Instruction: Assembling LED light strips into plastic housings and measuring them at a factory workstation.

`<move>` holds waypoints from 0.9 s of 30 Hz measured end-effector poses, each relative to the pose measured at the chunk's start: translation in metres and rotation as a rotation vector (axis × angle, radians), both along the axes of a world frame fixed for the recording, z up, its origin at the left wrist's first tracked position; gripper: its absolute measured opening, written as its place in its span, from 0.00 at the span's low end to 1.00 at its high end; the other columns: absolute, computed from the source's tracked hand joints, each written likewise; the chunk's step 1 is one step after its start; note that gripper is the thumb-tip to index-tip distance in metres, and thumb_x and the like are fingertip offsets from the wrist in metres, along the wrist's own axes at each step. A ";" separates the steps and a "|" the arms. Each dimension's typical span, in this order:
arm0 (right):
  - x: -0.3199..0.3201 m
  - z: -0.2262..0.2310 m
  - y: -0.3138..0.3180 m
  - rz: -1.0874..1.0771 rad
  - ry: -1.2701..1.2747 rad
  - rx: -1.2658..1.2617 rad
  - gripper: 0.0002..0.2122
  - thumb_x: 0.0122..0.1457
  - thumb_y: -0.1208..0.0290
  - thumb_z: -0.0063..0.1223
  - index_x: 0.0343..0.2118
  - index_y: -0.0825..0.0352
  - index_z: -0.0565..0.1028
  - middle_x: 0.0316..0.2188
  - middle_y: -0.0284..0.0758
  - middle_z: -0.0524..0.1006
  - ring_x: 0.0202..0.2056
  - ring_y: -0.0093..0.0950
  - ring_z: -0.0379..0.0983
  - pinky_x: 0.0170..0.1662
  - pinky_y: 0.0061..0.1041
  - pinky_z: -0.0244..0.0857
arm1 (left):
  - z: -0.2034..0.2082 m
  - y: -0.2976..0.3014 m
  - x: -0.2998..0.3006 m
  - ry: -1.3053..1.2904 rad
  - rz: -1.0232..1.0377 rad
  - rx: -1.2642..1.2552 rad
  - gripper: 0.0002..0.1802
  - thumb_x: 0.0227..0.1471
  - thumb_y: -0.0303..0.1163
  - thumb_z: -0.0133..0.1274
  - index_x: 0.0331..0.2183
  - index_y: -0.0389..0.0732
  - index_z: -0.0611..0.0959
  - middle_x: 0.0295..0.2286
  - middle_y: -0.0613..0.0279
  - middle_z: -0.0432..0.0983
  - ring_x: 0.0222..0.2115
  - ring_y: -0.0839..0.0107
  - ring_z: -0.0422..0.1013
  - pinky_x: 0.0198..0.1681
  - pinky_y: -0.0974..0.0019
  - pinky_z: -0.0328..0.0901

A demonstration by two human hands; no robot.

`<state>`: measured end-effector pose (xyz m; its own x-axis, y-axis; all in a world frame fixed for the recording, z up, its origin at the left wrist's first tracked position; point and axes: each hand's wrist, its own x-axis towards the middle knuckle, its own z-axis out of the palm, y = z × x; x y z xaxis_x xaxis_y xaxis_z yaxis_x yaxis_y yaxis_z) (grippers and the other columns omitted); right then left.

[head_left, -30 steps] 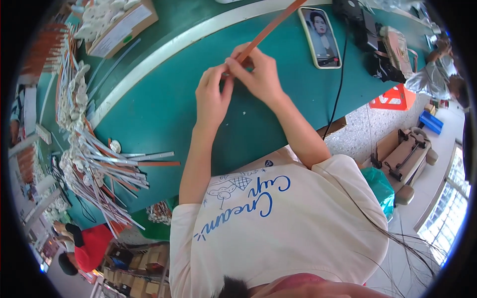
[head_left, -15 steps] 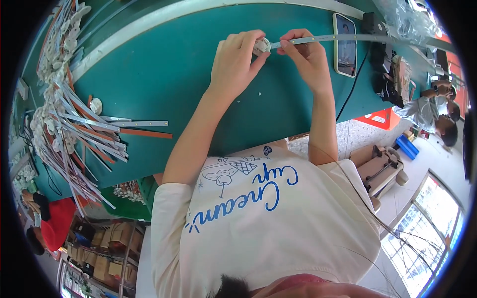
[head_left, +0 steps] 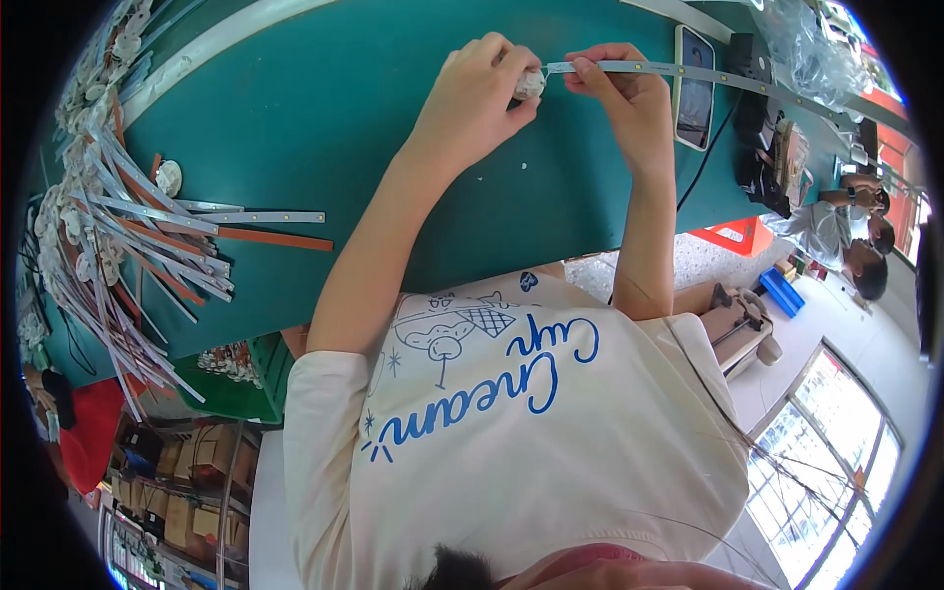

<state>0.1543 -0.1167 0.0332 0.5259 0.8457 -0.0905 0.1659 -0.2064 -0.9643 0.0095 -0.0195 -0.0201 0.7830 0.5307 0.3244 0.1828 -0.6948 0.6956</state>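
Over the green table my left hand is closed around a small round white piece, its fingertips wrapped over the upper side. My right hand pinches a thin LED strip near its end, thumb against the fingers. The strip runs off to the right above a phone. A short thin link, perhaps wire, seems to span the small gap between the white piece and the strip's end. At the left lies a heap of similar strips, grey and orange, with a round white piece beside them.
A phone lies right of my right hand, with a black cable running near it. Clear plastic bags and a black box stand at the far right. A green crate is below the table's left edge. Other people are farther off.
The gap between the white piece and the strip's end has widened slightly as my right hand moved right. Both hands keep their hold. The whole view has shifted a little.
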 end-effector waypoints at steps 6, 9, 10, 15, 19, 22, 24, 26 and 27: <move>0.000 0.008 -0.004 0.103 -0.073 -0.010 0.07 0.56 0.77 0.51 0.35 0.75 0.71 0.33 0.39 0.76 0.34 0.25 0.75 0.40 0.20 0.71 | 0.005 -0.001 0.000 -0.122 -0.069 0.023 0.18 0.39 0.31 0.60 0.36 0.42 0.76 0.35 0.63 0.71 0.35 0.65 0.69 0.37 0.66 0.61; -0.001 0.012 -0.004 0.058 -0.081 -0.022 0.07 0.56 0.77 0.52 0.35 0.75 0.71 0.31 0.39 0.77 0.33 0.26 0.76 0.39 0.21 0.71 | 0.009 0.003 -0.005 -0.029 -0.126 -0.171 0.17 0.41 0.29 0.59 0.37 0.43 0.76 0.37 0.63 0.73 0.33 0.64 0.71 0.36 0.66 0.64; -0.001 0.010 -0.005 0.060 -0.080 -0.027 0.07 0.56 0.77 0.52 0.35 0.75 0.71 0.31 0.39 0.77 0.33 0.26 0.76 0.39 0.21 0.71 | 0.010 0.001 -0.004 -0.029 -0.124 -0.177 0.17 0.41 0.29 0.59 0.37 0.43 0.76 0.37 0.63 0.73 0.33 0.64 0.71 0.36 0.66 0.64; -0.008 0.001 -0.011 -0.131 -0.144 -0.046 0.07 0.55 0.77 0.53 0.33 0.75 0.71 0.30 0.42 0.76 0.30 0.28 0.77 0.37 0.21 0.72 | 0.029 0.005 -0.003 0.058 -0.130 -0.132 0.18 0.40 0.38 0.61 0.29 0.38 0.72 0.28 0.53 0.66 0.28 0.58 0.67 0.32 0.60 0.64; -0.024 0.002 -0.011 -0.193 -0.084 -0.035 0.07 0.55 0.78 0.52 0.33 0.75 0.70 0.30 0.44 0.76 0.30 0.29 0.77 0.36 0.21 0.72 | 0.029 0.003 -0.001 0.134 -0.097 -0.177 0.21 0.39 0.38 0.63 0.32 0.38 0.72 0.29 0.51 0.67 0.28 0.56 0.69 0.32 0.61 0.66; -0.032 0.002 -0.011 -0.240 -0.086 0.013 0.07 0.55 0.78 0.51 0.34 0.76 0.69 0.30 0.44 0.76 0.30 0.31 0.77 0.36 0.20 0.73 | 0.034 -0.002 0.002 0.199 -0.002 -0.098 0.20 0.39 0.37 0.63 0.32 0.40 0.73 0.28 0.52 0.68 0.29 0.57 0.69 0.33 0.62 0.66; -0.034 0.003 -0.013 -0.236 -0.093 -0.038 0.08 0.54 0.78 0.52 0.35 0.76 0.68 0.31 0.44 0.77 0.30 0.30 0.77 0.35 0.20 0.72 | 0.034 -0.002 0.002 0.188 -0.016 -0.061 0.19 0.40 0.38 0.63 0.33 0.42 0.73 0.28 0.53 0.68 0.29 0.58 0.69 0.33 0.63 0.66; -0.031 0.000 -0.015 -0.179 -0.125 0.026 0.08 0.55 0.78 0.53 0.35 0.75 0.68 0.31 0.43 0.77 0.30 0.30 0.77 0.35 0.20 0.72 | 0.025 -0.002 0.002 0.126 -0.020 -0.053 0.18 0.41 0.38 0.62 0.33 0.42 0.74 0.28 0.53 0.68 0.29 0.58 0.69 0.33 0.64 0.66; -0.029 -0.001 -0.017 -0.122 -0.158 0.094 0.08 0.55 0.78 0.53 0.34 0.75 0.69 0.31 0.43 0.77 0.30 0.29 0.77 0.35 0.20 0.72 | 0.022 -0.003 0.002 0.062 -0.023 -0.041 0.17 0.41 0.38 0.62 0.33 0.43 0.75 0.28 0.53 0.68 0.29 0.59 0.69 0.34 0.65 0.66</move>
